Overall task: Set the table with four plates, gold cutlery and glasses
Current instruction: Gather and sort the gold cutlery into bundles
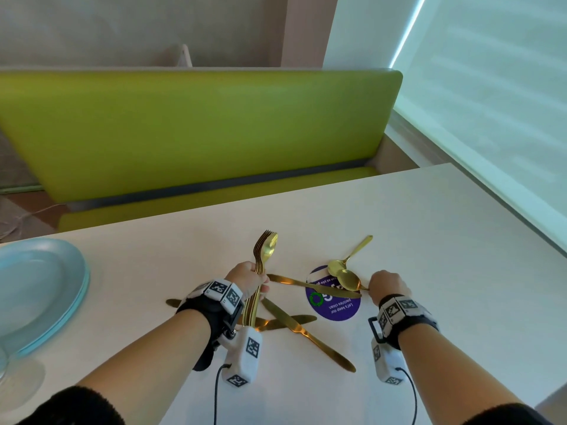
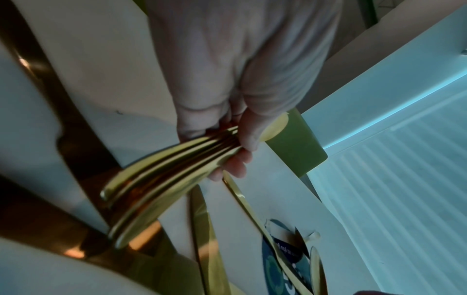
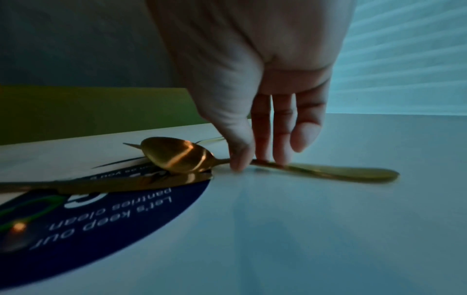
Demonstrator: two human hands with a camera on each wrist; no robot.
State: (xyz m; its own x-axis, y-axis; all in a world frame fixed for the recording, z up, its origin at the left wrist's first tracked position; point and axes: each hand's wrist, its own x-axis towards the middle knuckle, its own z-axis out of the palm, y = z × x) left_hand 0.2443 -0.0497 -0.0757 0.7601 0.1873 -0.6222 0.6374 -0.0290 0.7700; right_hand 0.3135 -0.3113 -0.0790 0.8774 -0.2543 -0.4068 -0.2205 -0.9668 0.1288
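Note:
My left hand (image 1: 248, 279) grips a bundle of gold forks and a spoon (image 1: 264, 256) upright over the white table (image 1: 429, 240); their handles (image 2: 161, 179) fan out below my fingers (image 2: 235, 163). My right hand (image 1: 387, 285) pinches the handle of a gold spoon (image 3: 182, 155) that lies on the table, thumb and fingers (image 3: 283, 139) on the stem. A second spoon (image 1: 349, 256) lies just beyond it. Three gold knives (image 1: 306, 332) lie crossed between my hands. A stack of pale blue plates (image 1: 36, 289) sits at the left edge.
A round purple sticker (image 1: 334, 305) with white text is stuck on the table under one knife and the spoons. A green bench seat (image 1: 199, 133) runs along the far side. A window blind (image 1: 491, 102) stands to the right. Part of a glass (image 1: 4, 369) shows at bottom left.

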